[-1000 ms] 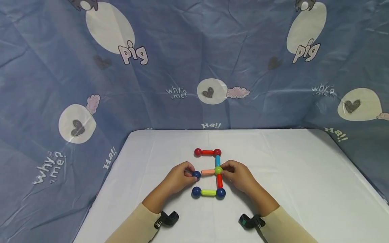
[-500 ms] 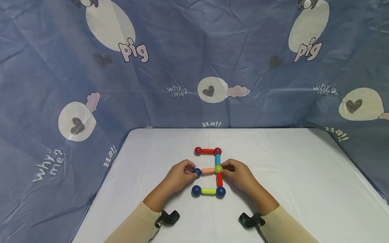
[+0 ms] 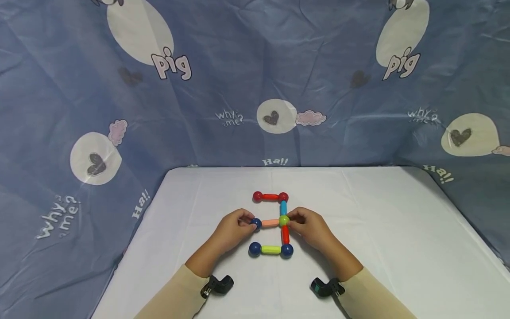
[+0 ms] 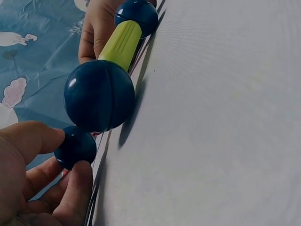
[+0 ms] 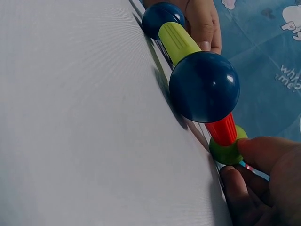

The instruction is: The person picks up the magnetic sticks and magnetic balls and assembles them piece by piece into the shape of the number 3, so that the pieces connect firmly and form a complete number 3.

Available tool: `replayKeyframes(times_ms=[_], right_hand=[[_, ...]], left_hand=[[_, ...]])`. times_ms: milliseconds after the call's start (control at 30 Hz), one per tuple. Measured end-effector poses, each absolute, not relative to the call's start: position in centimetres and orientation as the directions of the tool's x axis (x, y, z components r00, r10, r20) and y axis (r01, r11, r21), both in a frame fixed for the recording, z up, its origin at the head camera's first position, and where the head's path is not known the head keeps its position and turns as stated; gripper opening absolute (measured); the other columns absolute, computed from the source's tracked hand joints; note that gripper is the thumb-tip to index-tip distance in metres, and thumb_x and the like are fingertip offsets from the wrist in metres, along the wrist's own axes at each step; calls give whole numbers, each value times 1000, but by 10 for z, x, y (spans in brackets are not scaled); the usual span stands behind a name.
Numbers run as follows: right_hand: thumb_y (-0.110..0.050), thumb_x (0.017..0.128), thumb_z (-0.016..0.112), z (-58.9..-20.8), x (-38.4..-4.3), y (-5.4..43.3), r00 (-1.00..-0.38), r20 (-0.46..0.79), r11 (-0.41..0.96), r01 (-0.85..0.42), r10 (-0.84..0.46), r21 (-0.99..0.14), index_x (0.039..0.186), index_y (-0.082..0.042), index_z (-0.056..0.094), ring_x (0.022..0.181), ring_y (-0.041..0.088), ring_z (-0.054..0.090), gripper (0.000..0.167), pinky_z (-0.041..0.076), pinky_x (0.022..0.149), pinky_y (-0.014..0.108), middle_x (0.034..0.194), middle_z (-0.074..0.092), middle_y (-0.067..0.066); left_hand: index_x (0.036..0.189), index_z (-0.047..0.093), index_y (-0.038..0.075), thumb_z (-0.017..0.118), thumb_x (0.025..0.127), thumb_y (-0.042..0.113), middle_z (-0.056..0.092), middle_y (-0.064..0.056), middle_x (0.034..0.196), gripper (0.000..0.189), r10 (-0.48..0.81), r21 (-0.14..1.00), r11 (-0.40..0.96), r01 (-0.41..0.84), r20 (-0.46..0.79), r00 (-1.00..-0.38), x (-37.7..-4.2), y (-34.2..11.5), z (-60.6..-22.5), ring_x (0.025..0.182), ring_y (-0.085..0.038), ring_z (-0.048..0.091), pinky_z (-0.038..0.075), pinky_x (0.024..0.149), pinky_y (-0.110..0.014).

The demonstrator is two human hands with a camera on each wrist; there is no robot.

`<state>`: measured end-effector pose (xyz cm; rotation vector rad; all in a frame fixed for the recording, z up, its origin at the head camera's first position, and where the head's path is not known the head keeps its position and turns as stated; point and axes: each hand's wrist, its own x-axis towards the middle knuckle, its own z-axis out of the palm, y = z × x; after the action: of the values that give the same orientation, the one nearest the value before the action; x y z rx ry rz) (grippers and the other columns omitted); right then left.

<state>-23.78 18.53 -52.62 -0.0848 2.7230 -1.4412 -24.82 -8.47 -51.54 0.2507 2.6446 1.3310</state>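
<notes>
My left hand (image 3: 233, 228) pinches a dark blue ball (image 4: 76, 148) between thumb and fingers. That ball meets the left end of an orange rod (image 3: 270, 223). At the rod's right end is a green ball (image 3: 283, 220), which my right hand (image 3: 311, 226) pinches. A light blue rod (image 3: 283, 208) runs from the green ball up to a red ball (image 3: 283, 197), and a red rod (image 5: 222, 130) runs down to a blue ball (image 5: 204, 87).
At the far end a short red rod (image 3: 270, 197) leads left to another red ball (image 3: 257, 196). Nearer me, a lime rod (image 3: 271, 250) joins the corner ball to a blue ball (image 4: 99, 95) on the left. All lie on a white table (image 3: 378, 243) before a blue curtain (image 3: 223, 66).
My left hand has moved the blue ball slightly up and right, closing the gap to the orange rod. The right hand has kept its hold on the green ball.
</notes>
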Motion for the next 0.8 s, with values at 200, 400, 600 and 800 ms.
replayKeyframes(times_ms=[200, 400, 600, 800], right_hand=[[-15, 92, 81, -524, -238, 183, -997, -40, 572, -7, -69, -820, 111, -21, 75, 97, 12, 69, 20, 59, 92, 37, 102, 74, -6], [-16, 92, 81, -525, -238, 184, -996, -45, 582, -7, -75, -813, 112, -21, 75, 97, 12, 68, 21, 59, 93, 38, 102, 74, -7], [-18, 93, 81, -527, -237, 186, -995, -48, 578, -8, -82, -816, 113, -22, 74, 97, 12, 68, 22, 59, 94, 38, 103, 74, -7], [-26, 97, 76, -521, -237, 190, -993, -73, 592, 2, -96, -806, 121, -23, 71, 104, 15, 69, 25, 59, 92, 39, 110, 73, -6]], left_hand=[[112, 70, 16, 79, 93, 20, 72, 3, 102, 21, 217, 808, 585, 73, -69, -974, -248, -85, -514, 91, -11, 67, 57, 83, -33], [113, 70, 16, 79, 93, 20, 71, 3, 103, 22, 216, 802, 592, 79, -63, -974, -248, -84, -516, 89, -11, 66, 57, 81, -32], [113, 70, 16, 79, 93, 19, 72, 3, 102, 22, 226, 802, 592, 80, -69, -972, -248, -85, -519, 89, -11, 67, 57, 82, -33], [117, 70, 16, 77, 95, 24, 73, 1, 112, 25, 223, 787, 611, 87, -66, -973, -248, -85, -516, 93, -10, 67, 57, 84, -35]])
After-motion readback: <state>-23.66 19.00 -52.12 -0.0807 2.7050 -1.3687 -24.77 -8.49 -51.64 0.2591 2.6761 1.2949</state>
